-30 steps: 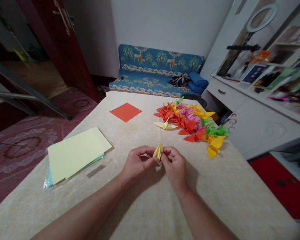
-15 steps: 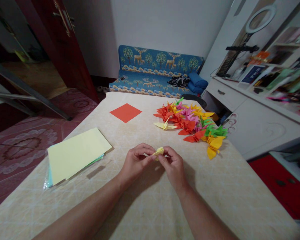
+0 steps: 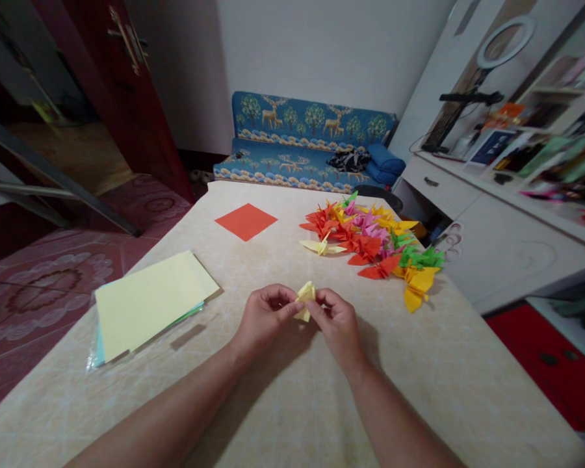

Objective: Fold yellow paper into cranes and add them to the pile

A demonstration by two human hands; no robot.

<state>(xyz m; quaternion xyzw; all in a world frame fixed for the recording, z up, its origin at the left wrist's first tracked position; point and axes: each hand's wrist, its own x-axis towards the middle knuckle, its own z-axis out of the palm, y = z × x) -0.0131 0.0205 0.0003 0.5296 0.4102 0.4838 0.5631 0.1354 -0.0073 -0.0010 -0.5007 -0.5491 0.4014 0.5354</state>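
From your head camera, your left hand (image 3: pixel 267 316) and your right hand (image 3: pixel 338 323) are close together, both pinching a small folded yellow paper (image 3: pixel 305 292) between them. It is in front of you, over the table (image 3: pixel 283 416). Past it sits a pale yellow bird (image 3: pixel 323 247), beside a big bunch of bright paper birds (image 3: pixel 365 234). A red square (image 3: pixel 246 221) lies farther left.

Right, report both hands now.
Left hand: closed, pinching the folded pale-yellow origami paper.
Right hand: closed, pinching the same origami paper.
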